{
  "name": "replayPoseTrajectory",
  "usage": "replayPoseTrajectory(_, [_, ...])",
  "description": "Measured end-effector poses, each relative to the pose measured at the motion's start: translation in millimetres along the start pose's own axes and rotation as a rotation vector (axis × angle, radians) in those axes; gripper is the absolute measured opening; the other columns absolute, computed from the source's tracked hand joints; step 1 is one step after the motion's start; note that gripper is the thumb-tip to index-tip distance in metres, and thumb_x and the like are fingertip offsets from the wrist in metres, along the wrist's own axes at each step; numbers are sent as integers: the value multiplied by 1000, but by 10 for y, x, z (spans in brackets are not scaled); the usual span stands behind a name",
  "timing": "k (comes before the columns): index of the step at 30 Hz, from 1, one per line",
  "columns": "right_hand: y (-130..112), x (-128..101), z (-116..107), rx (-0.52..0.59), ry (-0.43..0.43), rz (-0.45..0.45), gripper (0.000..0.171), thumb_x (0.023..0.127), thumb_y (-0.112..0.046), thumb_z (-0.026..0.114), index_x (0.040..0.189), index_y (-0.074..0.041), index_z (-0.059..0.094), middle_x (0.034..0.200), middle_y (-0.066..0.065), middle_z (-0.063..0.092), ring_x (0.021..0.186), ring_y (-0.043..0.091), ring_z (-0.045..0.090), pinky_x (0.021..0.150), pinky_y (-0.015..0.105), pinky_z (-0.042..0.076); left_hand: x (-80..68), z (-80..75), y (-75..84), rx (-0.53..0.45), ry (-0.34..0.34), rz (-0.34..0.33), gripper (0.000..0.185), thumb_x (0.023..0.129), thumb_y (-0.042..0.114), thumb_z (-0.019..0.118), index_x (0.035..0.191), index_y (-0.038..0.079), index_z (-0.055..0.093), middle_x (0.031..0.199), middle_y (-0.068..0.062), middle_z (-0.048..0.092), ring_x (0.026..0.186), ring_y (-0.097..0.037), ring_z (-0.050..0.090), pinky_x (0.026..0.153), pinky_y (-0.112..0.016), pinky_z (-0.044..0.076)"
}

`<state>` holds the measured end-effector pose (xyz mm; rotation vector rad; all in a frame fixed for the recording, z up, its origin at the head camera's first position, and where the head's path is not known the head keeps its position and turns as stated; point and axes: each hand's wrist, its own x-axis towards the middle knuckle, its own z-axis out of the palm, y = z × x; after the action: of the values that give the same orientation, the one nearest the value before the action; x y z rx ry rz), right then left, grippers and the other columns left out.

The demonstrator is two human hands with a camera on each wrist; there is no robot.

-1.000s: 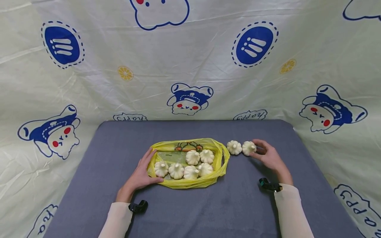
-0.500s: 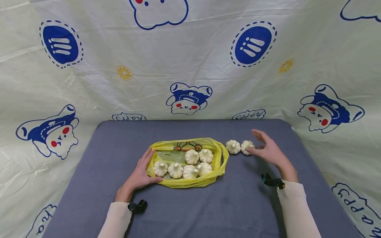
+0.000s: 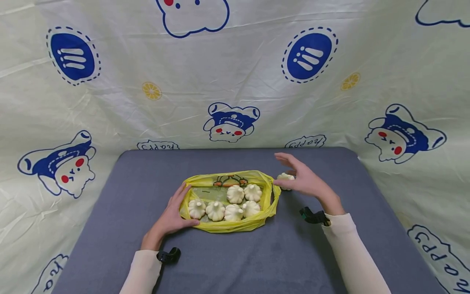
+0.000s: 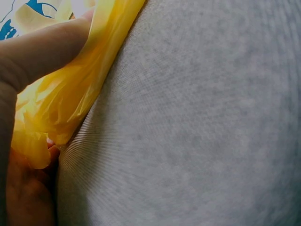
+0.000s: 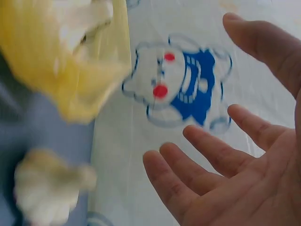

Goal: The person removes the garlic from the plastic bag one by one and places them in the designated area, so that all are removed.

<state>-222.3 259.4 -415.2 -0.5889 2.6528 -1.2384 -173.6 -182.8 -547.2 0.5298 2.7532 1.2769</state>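
At the left end of a yellow plastic bag (image 3: 227,227), my left hand (image 3: 172,214) grips the plastic, thumb over the near rim and fingers along the far side. Close up in the left wrist view, the thumb (image 4: 51,52) lies against the bag's edge. Several whitish garlic bulbs (image 3: 215,211) sit inside the open bag. My right hand (image 3: 306,177) is spread with nothing in it, just right of the bag. Beneath its fingers a garlic bulb (image 3: 284,177) shows on the table, partly covered; in the right wrist view a bulb (image 5: 44,188) appears low on the left.
The table (image 3: 235,265) has a grey-blue cloth cover. A pale curtain (image 3: 235,61) with blue cartoon prints hangs behind and beside it. Both wrists wear black camera bands, such as the right wrist band (image 3: 313,215).
My right hand has let go of the rightmost garlic bulb, risen and moved left over the loose bulbs toward the bag; that bulb is now hidden. The left hand stays at the bag.
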Motion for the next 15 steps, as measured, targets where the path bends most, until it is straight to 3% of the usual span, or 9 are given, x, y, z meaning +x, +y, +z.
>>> replayPoseTrajectory(10, [-446, 281, 458, 44, -160, -83, 82, 92, -36, 78, 160, -22, 34, 164, 7, 38, 149, 35, 39, 116, 60, 38, -14, -4, 11, -1, 0, -2, 116, 75, 42, 91, 165, 15, 23, 173, -14, 9, 154, -53, 14, 112, -78, 25])
replayPoseTrajectory(15, [-593, 389, 717, 147, -263, -125, 80, 94, -36, 76, 160, -24, 33, 163, 8, 40, 148, 39, 40, 117, 61, 37, -7, -14, 22, -8, -2, 1, 116, 75, 42, 91, 165, 15, 24, 173, -14, 9, 153, -53, 15, 112, -77, 26])
